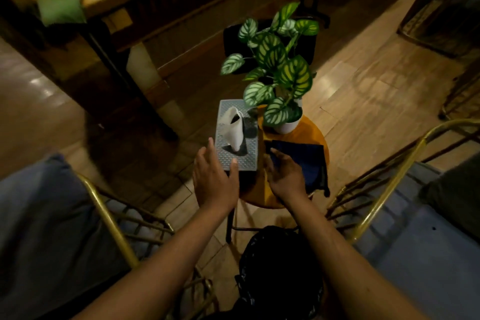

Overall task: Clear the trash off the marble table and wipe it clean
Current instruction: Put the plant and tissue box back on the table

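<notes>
The left hand grips the near end of the tissue box, thumb on top, while the right hand holds the dark blue cloth on the small round counter. The box overhangs the counter's edge, so a careless lift could tip it off or knock the potted plant just beside it. The box holds tissues, one white sheet poking up; the white pot holds the plant. A black-lined bin stands below; its contents cannot be seen.
</notes>
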The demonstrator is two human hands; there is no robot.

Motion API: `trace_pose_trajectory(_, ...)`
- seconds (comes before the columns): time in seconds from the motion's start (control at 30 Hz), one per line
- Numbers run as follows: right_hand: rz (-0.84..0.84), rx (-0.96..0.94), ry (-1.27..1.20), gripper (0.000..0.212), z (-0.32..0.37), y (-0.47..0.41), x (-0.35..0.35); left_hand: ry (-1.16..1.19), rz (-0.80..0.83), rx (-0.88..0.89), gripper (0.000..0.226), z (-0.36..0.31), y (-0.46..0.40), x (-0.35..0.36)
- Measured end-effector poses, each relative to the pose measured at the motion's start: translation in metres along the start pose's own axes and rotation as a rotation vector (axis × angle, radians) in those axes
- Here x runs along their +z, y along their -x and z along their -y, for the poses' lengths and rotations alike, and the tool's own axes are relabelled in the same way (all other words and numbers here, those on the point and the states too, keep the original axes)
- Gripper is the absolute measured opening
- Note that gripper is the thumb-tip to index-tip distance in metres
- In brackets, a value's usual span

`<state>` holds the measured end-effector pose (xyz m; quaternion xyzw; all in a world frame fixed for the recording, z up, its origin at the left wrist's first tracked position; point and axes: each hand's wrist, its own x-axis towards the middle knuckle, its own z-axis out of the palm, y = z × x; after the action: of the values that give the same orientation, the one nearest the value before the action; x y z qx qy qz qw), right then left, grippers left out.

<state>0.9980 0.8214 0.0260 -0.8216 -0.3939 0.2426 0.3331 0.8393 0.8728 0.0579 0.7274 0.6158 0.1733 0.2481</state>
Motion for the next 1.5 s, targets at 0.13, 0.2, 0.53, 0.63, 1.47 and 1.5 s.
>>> trace_pose_trajectory(0.13,0.208,0.150,-0.046,0.068,0.018,-0.015,0.018,0.349,0.309,-0.370,0.067,0.003,-0.033,-0.002)
trace_pose_trajectory(0.2,0.253,0.156,-0.075,0.063,0.021,-0.017,0.024,0.465,0.353,-0.393,0.049,0.005,-0.039,-0.002)
trace_pose_trajectory(0.53,0.141,0.101,-0.373,0.036,0.046,0.060,0.048,0.608,0.409,-0.273,0.026,0.062,0.008,-0.039)
trace_pose_trajectory(0.63,0.115,0.170,-0.530,0.044,0.051,0.101,0.063,0.604,0.433,-0.235,0.017,0.090,0.039,-0.057)
trace_pose_trajectory(1.47,-0.944,0.673,-0.923,0.051,0.006,0.655,0.093,0.155,1.125,0.717,0.041,0.165,0.427,-0.108)
trace_pose_trajectory(1.5,-1.015,0.690,-0.932,0.049,0.006,0.684,0.096,0.124,1.164,0.760,0.042,0.167,0.453,-0.111)
